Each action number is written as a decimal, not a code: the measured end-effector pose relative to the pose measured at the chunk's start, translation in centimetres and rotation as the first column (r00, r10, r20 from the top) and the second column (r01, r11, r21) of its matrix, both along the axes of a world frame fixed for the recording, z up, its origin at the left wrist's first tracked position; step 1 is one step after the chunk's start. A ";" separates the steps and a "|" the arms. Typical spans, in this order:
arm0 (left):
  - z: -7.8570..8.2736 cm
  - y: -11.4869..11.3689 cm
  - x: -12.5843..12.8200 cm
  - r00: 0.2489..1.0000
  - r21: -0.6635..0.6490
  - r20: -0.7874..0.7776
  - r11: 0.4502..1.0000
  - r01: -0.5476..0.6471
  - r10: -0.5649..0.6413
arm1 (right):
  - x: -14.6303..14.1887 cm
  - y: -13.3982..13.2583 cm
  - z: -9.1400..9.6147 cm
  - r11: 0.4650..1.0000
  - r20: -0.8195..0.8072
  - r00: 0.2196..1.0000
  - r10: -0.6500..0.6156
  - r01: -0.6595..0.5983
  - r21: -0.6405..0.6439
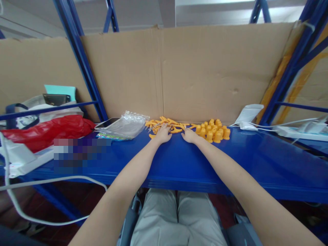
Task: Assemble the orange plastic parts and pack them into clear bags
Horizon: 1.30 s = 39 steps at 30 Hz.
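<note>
My left hand (163,134) lies with fingers spread over a loose heap of orange plastic branch-shaped pieces (167,120), some with small metal chains. Its fingertips touch the pieces, and none is seen gripped. To its right, my right hand (189,135) rests palm down at the heap's right end, thumb apart and fingers stretched towards the pieces. Its fingertips are partly hidden. Beside that hand stand several orange cup-shaped pieces (217,136) in a tight group on the blue table (176,164).
Clear plastic bags (125,128) lie left of the heap, with a red bag (58,131) further left. A white power strip (302,131) and cables sit at the right. Cardboard (205,71) walls off the back between blue posts (82,65). A white cable (51,223) loops at the front left.
</note>
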State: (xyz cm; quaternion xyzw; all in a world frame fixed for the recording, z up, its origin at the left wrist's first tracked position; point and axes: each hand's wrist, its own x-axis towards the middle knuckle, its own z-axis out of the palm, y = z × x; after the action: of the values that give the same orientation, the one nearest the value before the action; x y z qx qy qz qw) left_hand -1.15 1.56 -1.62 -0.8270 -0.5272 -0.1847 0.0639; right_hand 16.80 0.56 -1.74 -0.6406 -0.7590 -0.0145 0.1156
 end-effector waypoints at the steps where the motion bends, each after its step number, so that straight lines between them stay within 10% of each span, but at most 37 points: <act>1: 0.1 0.0 0.0 1.000 0.007 0.005 1.000 -0.004 0.004 | 0.0 -0.1 -0.2 0.999 -0.015 1.000 -0.007 0.008 0.031; 23: 2.2 -2.0 -0.4 0.989 0.124 -0.059 0.984 -0.127 0.135 | -0.1 -1.8 0.5 0.997 -0.074 0.995 -0.070 0.072 0.014; 39: 5.3 -3.1 -3.4 0.897 -0.136 0.006 0.889 -0.437 0.442 | 0.7 -0.9 -0.4 0.999 -0.062 0.998 0.023 -0.020 0.044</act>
State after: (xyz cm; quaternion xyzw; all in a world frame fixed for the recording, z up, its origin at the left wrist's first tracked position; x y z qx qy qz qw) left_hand -4.50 -1.53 3.65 -0.6850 -0.7127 -0.1454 0.0400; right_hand 17.45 -0.34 -2.09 -0.6297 -0.7615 -0.0098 0.1532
